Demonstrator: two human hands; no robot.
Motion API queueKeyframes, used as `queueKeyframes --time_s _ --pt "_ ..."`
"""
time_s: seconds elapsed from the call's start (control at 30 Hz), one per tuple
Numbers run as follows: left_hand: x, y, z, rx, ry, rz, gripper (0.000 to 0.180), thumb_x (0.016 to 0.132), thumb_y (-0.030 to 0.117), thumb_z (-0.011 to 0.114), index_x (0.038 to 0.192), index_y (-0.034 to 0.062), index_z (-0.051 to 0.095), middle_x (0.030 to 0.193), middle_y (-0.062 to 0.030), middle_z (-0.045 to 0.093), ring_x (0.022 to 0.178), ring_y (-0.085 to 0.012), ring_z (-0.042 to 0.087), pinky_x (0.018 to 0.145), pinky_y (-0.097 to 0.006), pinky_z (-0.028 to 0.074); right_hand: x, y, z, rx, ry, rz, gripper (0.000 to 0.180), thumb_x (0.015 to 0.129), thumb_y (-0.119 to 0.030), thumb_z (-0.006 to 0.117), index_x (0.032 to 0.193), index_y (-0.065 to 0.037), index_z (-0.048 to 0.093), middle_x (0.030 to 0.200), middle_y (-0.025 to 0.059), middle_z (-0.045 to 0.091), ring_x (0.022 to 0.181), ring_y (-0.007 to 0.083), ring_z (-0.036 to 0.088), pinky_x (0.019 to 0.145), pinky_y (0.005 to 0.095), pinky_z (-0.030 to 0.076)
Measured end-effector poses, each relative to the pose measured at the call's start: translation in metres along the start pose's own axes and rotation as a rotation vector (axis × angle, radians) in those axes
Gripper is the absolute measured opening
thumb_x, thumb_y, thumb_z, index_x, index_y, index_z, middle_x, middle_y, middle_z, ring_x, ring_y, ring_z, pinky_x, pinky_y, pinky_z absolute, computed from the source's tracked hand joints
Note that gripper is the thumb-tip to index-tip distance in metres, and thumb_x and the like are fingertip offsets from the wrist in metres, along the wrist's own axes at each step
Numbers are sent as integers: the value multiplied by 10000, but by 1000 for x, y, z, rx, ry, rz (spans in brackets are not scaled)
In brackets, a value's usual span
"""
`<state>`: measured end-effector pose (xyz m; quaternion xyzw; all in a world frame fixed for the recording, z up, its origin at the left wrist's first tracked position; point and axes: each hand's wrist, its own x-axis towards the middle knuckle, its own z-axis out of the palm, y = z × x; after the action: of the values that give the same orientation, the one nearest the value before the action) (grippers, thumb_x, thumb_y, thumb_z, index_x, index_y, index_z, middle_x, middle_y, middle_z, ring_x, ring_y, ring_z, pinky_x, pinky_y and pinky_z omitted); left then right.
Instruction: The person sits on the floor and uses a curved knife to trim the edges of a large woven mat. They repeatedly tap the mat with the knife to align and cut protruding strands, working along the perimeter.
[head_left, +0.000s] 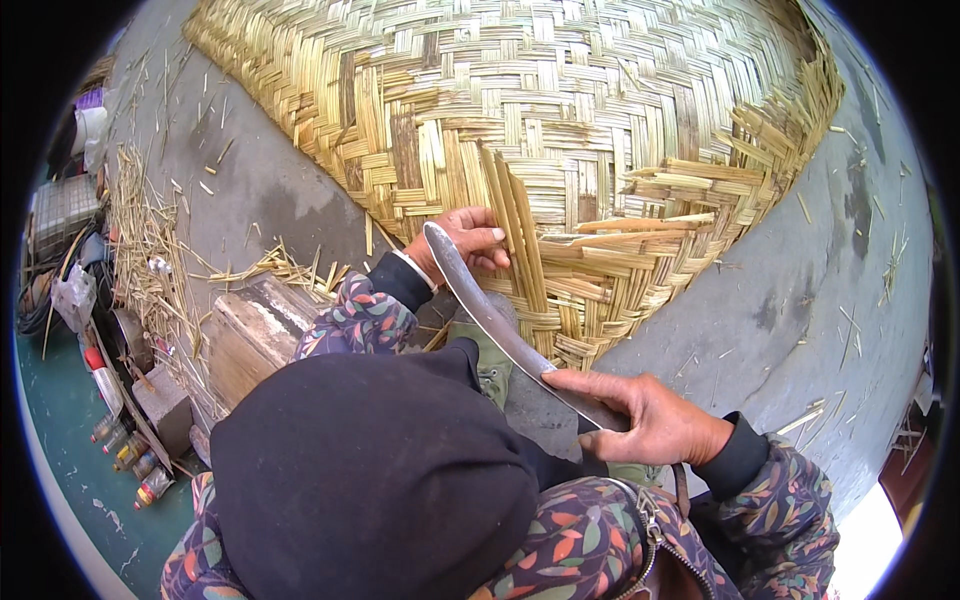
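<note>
the right hand (640, 415) is sitting at about 4 o'clock, fingers curled tight around the handle of a long curved knife (490, 310), thumb lying along the top, probably to keep the blade steady. the blade is running up toward 11 o'clock from that hand, tip ending right by the left hand (462, 240) near the middle of the view. left hand is pinching a bundle of loose strips (512, 225) sticking up from the mat (560, 100), fingers closed on them with the thumb underneath, looks like it's holding them up off the weave so they stay clear. the mat is filling the whole top half, from 10 round to 2 o'clock, its near edge all ragged with unwoven ends. a shoe (488, 358) is poking out under the blade, resting at the mat's edge, maybe pinning it. a wood block (250, 335) is lying at 9 o'clock with bottles (130, 455) and straw scraps further out at 8.
</note>
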<state>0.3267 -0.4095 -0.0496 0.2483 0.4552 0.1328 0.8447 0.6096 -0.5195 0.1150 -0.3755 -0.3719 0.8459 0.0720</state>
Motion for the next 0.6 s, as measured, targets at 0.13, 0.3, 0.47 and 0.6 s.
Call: queueKeyframes --time_s 0.13,0.3,0.47,0.6 --pt "0 1 -3 -13 -22 -10 263 932 136 642 1162 20 587 967 -51 671 790 -128 692 665 -209 572 1 -1 0 -26 -2 32 684 812 -80 614 1466 -134 423 1240 45 628 1032 79 565 928 252 445" --pt "-4 -1 0 149 108 20 279 896 190 705 1083 13 598 946 -65 676 748 -108 670 658 -212 562 1 -1 -1 -11 -20 49 683 820 -67 621 1469 -127 417 1251 32 616 1022 78 561 923 251 445" --pt "-2 -6 23 209 285 159 220 903 218 695 935 20 604 673 -38 656 521 -84 589 468 -203 445 10 -1 2 205 22 5 687 849 -20 595 1493 -85 366 1304 24 547 995 60 538 887 229 443" --pt "4 -8 40 298 462 245 198 912 164 673 829 27 556 623 -16 595 475 -82 549 423 -223 414 19 -7 1 415 81 64 687 874 -23 594 1507 -74 333 1179 12 554 858 16 492 750 198 435"
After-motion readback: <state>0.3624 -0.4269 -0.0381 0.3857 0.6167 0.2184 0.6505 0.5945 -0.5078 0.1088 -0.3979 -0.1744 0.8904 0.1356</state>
